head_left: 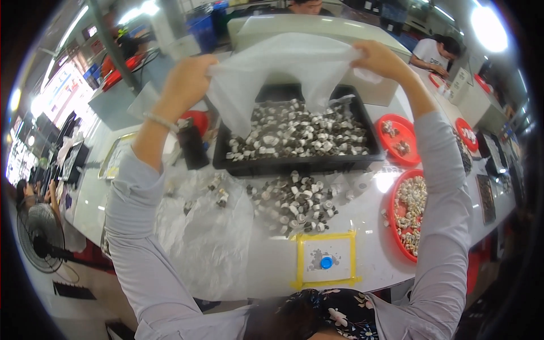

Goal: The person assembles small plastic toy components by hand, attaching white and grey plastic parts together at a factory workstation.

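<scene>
My left hand [188, 81] and my right hand [383, 59] are raised wide apart, each closed on a side of a translucent white plastic bag [283, 54]. It stretches between them and hangs in folds over a black tray [294, 166]. Inside the tray lies a heap of small white and dark parts [297, 136], partly covered by the bag's lower folds. A loose pile of similar parts [296, 201] lies on the table in front of the tray. Left of that pile, another clear plastic sheet [207, 243] is spread flat and crumpled.
On the right stand a red tray [396, 133] with small clusters and a red bowl [392, 226] of pale pieces. A blue cap [326, 263] sits inside a yellow tape square [298, 260]. A dark cylindrical container [192, 146] stands left of the tray. People work at tables beyond.
</scene>
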`<move>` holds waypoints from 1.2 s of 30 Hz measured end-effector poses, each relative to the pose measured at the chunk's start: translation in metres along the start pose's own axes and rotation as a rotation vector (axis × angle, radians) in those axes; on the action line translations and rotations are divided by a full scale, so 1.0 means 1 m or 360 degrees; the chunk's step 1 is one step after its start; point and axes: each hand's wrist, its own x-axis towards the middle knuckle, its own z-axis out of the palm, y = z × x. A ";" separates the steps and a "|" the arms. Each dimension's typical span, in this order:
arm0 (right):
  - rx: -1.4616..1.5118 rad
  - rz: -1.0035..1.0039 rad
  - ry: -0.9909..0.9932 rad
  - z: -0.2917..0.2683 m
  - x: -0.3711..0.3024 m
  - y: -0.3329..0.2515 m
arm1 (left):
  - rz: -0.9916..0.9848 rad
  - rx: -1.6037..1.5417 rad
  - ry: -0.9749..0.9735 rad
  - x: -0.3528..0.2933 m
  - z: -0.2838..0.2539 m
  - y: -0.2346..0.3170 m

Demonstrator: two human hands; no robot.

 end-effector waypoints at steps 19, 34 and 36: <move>0.0902 -0.0430 0.0322 0.100 0.020 -0.150 | -0.0445 -0.0632 -0.0392 -0.119 0.000 -0.029; 0.1187 -0.0161 -0.0783 0.204 0.048 -0.219 | -0.0973 -0.0854 0.0931 -0.127 0.002 -0.121; 0.1181 -0.0442 -0.0813 0.240 0.054 -0.219 | -0.1146 -0.0457 0.1158 -0.126 -0.004 -0.153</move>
